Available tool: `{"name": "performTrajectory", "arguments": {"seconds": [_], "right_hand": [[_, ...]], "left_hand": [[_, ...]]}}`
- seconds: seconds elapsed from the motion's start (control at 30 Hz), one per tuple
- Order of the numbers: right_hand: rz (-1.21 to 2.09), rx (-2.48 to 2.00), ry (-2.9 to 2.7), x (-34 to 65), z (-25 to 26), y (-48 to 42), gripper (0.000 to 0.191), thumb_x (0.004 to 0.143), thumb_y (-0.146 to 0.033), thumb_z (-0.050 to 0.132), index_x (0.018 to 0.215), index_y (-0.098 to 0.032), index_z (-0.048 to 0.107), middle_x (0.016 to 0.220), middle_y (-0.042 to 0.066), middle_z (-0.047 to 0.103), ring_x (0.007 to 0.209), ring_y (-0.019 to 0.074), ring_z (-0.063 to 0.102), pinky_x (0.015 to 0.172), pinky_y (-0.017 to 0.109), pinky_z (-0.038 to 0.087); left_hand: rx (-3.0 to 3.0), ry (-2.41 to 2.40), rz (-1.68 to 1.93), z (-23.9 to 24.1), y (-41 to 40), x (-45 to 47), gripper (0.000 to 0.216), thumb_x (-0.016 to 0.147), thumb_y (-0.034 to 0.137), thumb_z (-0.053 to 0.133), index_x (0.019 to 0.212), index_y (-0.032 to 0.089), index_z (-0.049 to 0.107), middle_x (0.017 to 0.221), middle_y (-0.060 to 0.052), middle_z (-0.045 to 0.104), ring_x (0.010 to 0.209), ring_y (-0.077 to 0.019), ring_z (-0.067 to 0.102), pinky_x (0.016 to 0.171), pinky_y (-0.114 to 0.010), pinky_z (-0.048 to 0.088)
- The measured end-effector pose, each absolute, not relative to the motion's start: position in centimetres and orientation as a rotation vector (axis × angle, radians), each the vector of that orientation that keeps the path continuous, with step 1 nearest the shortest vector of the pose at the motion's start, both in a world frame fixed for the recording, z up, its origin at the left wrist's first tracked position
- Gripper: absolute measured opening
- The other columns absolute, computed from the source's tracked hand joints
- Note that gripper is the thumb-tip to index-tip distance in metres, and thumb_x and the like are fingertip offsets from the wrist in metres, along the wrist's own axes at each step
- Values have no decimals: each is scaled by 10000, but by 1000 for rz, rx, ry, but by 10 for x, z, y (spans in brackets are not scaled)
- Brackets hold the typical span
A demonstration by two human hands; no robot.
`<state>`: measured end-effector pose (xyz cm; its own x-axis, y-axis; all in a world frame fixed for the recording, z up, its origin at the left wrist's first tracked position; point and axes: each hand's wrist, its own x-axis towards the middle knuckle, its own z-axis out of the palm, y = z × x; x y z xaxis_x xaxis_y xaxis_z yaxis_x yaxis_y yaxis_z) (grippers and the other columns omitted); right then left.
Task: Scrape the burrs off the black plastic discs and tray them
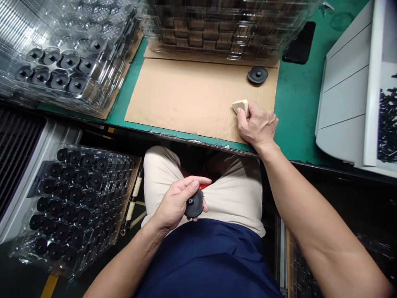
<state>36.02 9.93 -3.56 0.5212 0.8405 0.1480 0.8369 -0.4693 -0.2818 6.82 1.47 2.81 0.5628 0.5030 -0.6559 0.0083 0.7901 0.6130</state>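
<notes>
Above my lap, my left hand [182,198] is closed around a round black part [195,205] with a small raised hub near its middle; its fingers hide part of the rim. Over the right side of the cardboard sheet [186,99], my right hand [259,124] pinches a folded cream-coloured cloth or pad [240,106]. Just beyond that hand, a similar black disc-shaped part [257,75] lies on the cardboard, hub upward, apart from my fingers.
Stacked clear trays [223,29] stand at the back of the green table [288,107]. Trays of black parts [58,70] are at left, with another stack [74,198] below. A black phone-like slab [299,43] and a pale bin [344,91] holding small black pieces are at right.
</notes>
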Motion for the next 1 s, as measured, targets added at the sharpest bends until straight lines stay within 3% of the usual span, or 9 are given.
{"name": "performTrajectory", "arguments": {"seconds": [0.47,1.0], "right_hand": [[27,-2431,-1389,360,-35,99,363,975,-535,485,918,-222,659,887,142,702,824,303,608,705,374,338],[22,-2418,-1393,360,-35,99,344,970,-519,490,919,-225,660,853,127,683,801,289,590,709,369,347]], "left_hand": [[637,968,333,31,15,67,413,947,464,669,1182,127,704,572,-29,690,397,-102,513,360,-179,412],[657,1011,372,30,17,67,423,912,477,713,1157,133,740,632,-39,689,484,-120,587,432,-184,426]]}}
